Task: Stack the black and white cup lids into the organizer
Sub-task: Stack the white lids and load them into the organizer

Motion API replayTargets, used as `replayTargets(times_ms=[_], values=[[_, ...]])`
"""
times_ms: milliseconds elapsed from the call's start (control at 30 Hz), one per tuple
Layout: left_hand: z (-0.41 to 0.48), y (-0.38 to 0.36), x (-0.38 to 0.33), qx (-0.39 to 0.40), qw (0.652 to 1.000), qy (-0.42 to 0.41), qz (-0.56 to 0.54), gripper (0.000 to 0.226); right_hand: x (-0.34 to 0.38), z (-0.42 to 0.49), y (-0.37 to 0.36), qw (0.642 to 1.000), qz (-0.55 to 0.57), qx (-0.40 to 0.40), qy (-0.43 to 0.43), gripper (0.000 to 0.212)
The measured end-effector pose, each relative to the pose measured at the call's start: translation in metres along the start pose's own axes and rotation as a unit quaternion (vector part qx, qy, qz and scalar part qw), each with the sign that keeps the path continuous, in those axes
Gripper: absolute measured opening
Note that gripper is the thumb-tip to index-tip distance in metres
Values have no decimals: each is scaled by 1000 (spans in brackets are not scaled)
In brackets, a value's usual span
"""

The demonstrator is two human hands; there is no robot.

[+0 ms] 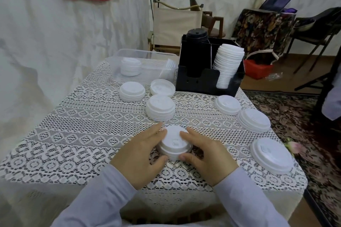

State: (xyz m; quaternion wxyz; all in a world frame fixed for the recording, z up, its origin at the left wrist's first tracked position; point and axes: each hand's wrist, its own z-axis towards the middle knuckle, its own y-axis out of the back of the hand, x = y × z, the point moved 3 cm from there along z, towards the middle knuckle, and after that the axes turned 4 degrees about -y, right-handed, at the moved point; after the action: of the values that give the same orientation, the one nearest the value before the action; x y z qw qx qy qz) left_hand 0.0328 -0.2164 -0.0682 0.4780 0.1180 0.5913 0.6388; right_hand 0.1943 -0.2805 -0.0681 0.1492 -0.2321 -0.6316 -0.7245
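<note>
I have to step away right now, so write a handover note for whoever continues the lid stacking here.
Left hand and right hand: both grip a small white lid stack on the tablecloth.
Done: organizer holds black lids in its left compartment, white lids in its right.
Left: the held stack, loose white lids in six spots around it, more in the clear bin.
</note>
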Motion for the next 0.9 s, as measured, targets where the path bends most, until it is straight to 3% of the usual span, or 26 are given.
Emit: replayTargets(times_ms=[200,333,467,667,733,833,900], values=[[-6,-11,-11,-14,985,-137,100,57,2,-1,-1,1000,-19,9,12,60],[-5,-15,-11,-8,981,-149,124,58,4,-4,-1,1000,-12,10,9,59],[-5,-15,-10,-11,979,-156,133,54,8,-10,17,996,-56,67,16,69],[-7,-15,-8,-18,977,-153,150,54,-50,14,134,974,-158,-35,-157,69],[-7,-15,-8,-25,977,-156,145,52,-79,29,148,962,-178,4,-208,78],[-7,-15,-8,-48,978,-172,105,51,-110,42,140,938,-193,131,-257,97],[-6,-13,-8,-63,980,-171,78,51,-115,46,132,922,-216,175,-270,98]])
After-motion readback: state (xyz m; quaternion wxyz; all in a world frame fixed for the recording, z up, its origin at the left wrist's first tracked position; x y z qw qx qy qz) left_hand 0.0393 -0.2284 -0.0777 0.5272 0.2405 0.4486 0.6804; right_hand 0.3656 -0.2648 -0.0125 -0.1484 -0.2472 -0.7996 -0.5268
